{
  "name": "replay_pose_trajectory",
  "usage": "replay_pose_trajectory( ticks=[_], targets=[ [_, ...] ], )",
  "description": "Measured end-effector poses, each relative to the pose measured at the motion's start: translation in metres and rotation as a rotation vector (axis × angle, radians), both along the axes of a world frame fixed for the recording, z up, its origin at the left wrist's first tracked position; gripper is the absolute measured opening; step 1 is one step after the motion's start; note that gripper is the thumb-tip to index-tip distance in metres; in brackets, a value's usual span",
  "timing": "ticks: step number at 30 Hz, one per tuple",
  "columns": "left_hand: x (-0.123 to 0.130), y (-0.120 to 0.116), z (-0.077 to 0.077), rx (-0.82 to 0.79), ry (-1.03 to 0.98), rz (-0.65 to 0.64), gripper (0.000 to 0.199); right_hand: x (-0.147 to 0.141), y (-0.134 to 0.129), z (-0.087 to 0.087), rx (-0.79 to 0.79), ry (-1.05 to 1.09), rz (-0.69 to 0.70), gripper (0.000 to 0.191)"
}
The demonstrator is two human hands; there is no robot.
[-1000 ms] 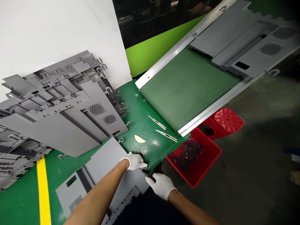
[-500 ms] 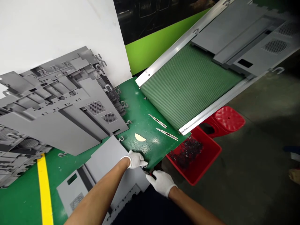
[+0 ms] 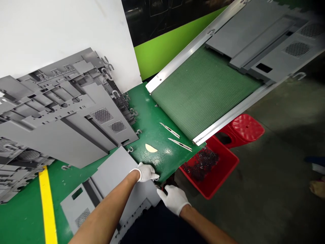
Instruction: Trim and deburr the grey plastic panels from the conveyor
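While left grip (image 3: 146, 172) pinches grey hook (image 3: 156, 179), right grip (image 3: 174, 199) holds half-hidden red tool (image 3: 163, 187); knives (image 3: 180, 144), red bin (image 3: 224, 174) nearby.

yellow stripe (image 3: 48, 206), lower left | white board (image 3: 63, 27), upper left | lime-green panel (image 3: 165, 50) beside it | red stool (image 3: 248, 128), right

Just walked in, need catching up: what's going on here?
A person works at one edge of a gray panel on the green table. The gloved left hand rests near that edge; the gloved right hand holds a mostly hidden tool there. More panels are stacked beyond it, and another lies on the conveyor.
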State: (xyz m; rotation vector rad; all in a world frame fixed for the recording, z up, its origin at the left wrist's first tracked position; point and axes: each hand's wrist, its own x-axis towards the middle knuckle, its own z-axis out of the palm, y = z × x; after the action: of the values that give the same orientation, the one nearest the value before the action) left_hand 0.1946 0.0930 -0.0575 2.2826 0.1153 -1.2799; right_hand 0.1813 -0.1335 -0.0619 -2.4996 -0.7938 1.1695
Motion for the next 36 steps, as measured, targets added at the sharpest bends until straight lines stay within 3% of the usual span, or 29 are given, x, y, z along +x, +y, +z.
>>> replay_pose_trajectory(
  ticks=[7, 20, 36],
  targets=[
    [0.001, -0.001, 0.004, 0.000, 0.012, 0.006, 0.062, 0.004, 0.002, 0.002, -0.027, -0.009, 0.018, 0.064],
    [-0.001, 0.001, -0.003, -0.029, 0.003, 0.013, 0.062, 0.009, 0.001, 0.001, -0.016, 0.076, 0.042, 0.065],
    [-0.003, 0.001, -0.007, -0.018, -0.013, 0.026, 0.063, -0.002, 0.002, 0.003, -0.082, 0.017, -0.017, 0.067]
  ],
)
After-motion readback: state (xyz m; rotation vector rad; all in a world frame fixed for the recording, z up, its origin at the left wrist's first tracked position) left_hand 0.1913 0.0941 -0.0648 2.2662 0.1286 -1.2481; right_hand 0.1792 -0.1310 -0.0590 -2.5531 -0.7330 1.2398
